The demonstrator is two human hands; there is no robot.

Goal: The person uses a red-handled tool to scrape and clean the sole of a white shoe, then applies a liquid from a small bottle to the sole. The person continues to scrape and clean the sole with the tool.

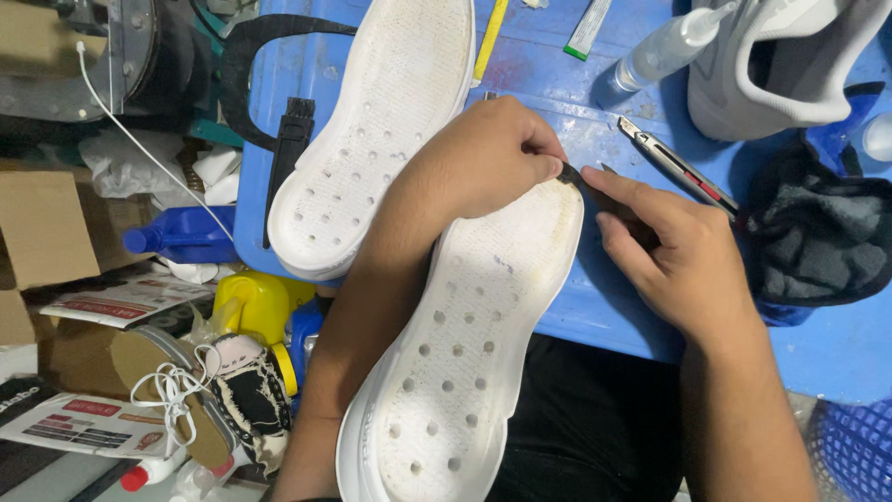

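Note:
A white shoe sole [465, 344] with several round holes rests across my lap and the edge of the blue table [836, 344]. My left hand [483, 158] presses on its toe end, fingers curled over the rim. My right hand [669, 251] pinches a small dark tool [570, 174] against the sole's toe edge, right beside my left fingertips. A second matching white sole [381, 130] lies flat on the table to the left.
A utility knife [674, 167], a clear squeeze bottle [664, 48], a grey-white shoe upper [790, 65] and a dark cloth [818, 242] lie on the table at right. A black brush [286, 149] lies left. Bottles, boxes and a worn shoe [242, 390] crowd the floor.

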